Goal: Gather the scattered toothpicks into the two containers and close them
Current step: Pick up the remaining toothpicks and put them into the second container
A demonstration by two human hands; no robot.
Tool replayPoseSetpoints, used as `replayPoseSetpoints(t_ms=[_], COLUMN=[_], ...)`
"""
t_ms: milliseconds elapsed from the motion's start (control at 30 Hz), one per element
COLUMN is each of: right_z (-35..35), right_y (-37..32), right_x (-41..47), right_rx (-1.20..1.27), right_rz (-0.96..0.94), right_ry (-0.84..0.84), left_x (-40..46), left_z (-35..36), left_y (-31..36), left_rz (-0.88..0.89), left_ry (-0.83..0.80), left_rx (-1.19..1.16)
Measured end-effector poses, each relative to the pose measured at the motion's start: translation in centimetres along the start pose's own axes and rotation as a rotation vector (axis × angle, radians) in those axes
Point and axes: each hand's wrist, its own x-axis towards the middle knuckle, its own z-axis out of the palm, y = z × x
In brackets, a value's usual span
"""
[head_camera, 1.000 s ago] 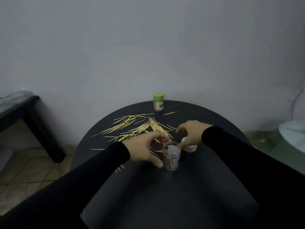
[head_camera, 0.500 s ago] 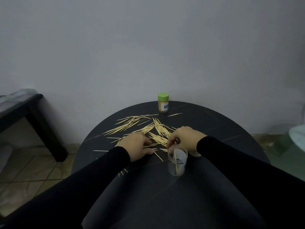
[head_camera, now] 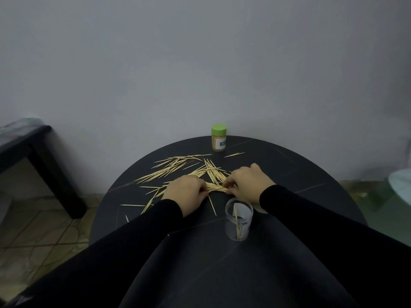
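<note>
Both hands, left hand (head_camera: 186, 193) and right hand (head_camera: 246, 182), pinch one toothpick bundle (head_camera: 215, 187) (fingers curled); clear container (head_camera: 238, 218) stands open at five o'clock.

A dark bench (head_camera: 33, 150) stands left of the round black table (head_camera: 289, 165), perhaps on tiles.

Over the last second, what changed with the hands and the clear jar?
The left hand let go of the clear jar and moved up to the toothpicks; both it and the right hand now pinch one bundle between them. The jar stands open and unheld. The green-lidded jar stays closed at the table's far edge.
</note>
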Motion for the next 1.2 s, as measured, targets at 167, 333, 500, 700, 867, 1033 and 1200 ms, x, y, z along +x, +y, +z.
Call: replayPoseSetpoints(t_ms=[167,333,500,700,867,1033,1200], right_z=[0.1,0.0,-0.3,-0.8,-0.8,-0.9,-1.5], right_y=[0.1,0.1,0.4,0.6,0.8,0.7,0.6], right_x=[-0.3,-0.6,-0.9,-1.7,-2.7,-3.5,-4.6], right_rx=[-0.041,-0.112,-0.128,-0.031,0.135,0.231,0.515], right_rz=[0.008,0.017,0.060,0.153,0.235,0.287,0.283], right_ry=[0.052,0.047,0.059,0.166,0.179,0.211,0.305], left_x=[0.5,0.9,1.1,0.9,0.3,-0.6,-1.6], left_z=[0.5,0.9,0.4,-0.3,-0.3,-0.8,-2.3], left_y=[0.6,1.0,1.1,1.5,2.3,3.2,4.2], left_rz=[-0.012,-0.024,-0.081,-0.190,-0.258,-0.270,-0.192], left_ry=[0.023,0.020,0.077,0.178,0.187,0.220,0.334], left_rx=[0.041,0.070,-0.029,-0.401,-0.640,-0.803,-1.010])
